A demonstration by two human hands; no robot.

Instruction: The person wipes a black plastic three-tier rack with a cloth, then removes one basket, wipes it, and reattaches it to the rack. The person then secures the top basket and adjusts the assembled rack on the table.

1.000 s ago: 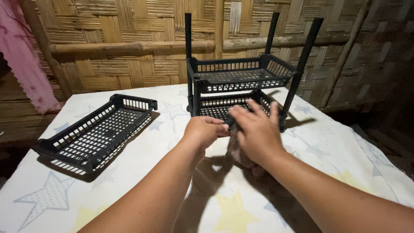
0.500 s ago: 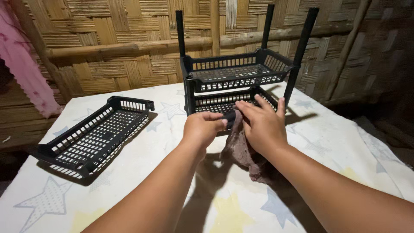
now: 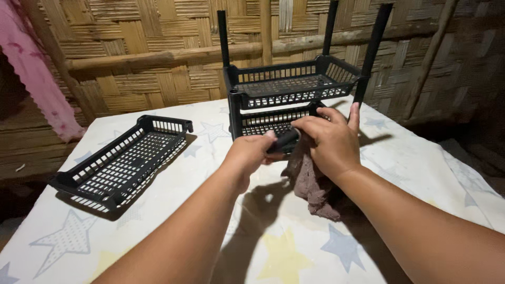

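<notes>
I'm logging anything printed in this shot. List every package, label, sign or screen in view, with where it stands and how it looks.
No packages, labels, signs or screens show in this view.
The nearest to print is the table cloth: white, patterned with blue and yellow stars, spread under the black rack and the loose black tray.

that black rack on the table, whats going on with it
A person holds a short black tube between both hands, the left hand gripping one end and the right hand pressing a brown cloth around it. Behind them stands a two-tier black rack with upright posts. A separate black tray lies on the star-patterned tablecloth.
</notes>
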